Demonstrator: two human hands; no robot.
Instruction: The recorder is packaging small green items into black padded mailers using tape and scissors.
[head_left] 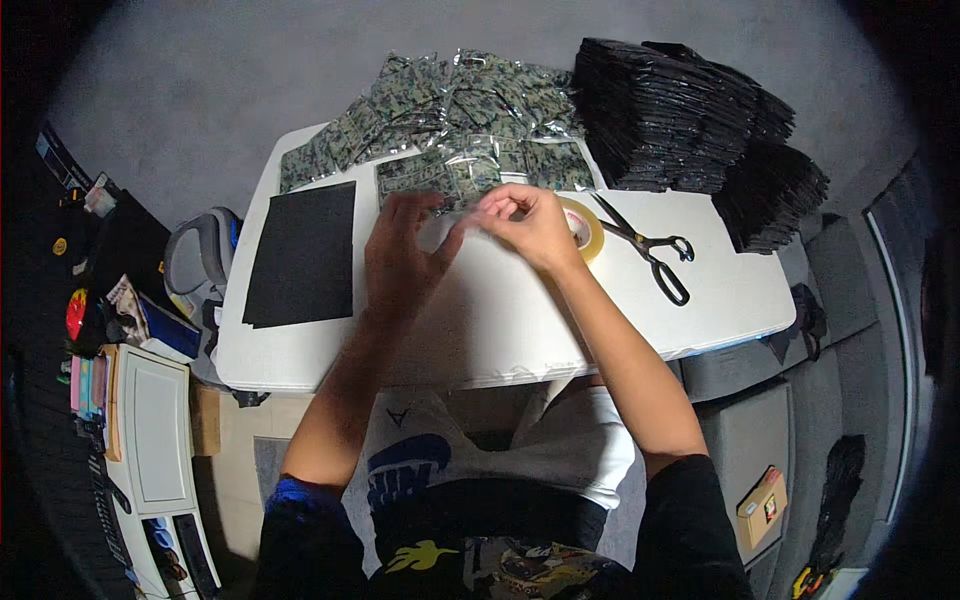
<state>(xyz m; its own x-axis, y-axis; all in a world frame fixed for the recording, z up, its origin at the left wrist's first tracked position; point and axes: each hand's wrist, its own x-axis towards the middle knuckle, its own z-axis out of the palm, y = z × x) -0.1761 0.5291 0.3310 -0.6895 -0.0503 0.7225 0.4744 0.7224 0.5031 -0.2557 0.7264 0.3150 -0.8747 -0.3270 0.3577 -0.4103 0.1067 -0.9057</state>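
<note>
Above the middle of the white table, my right hand (527,222) is closed in a pinch on a small piece of clear film (461,217). It looks like tape, but its edges are hard to make out. My left hand (402,245) is close beside it on the left, thumb toward the film; motion blurs its fingers. Just right of my right hand, partly hidden by it, a roll of clear yellowish tape (594,230) lies on the table. Black-handled scissors (640,240) rest next to the roll. Behind my hands are camouflage-patterned packets in clear plastic (405,172).
A stack of flat black sheets (302,255) lies left on the white table (490,345). More camouflage packets (500,95) spread along the far edge. Large piles of shiny black packets (670,115) fill the far right corner. A grey sofa (840,290) and white cabinet (155,430) flank the table.
</note>
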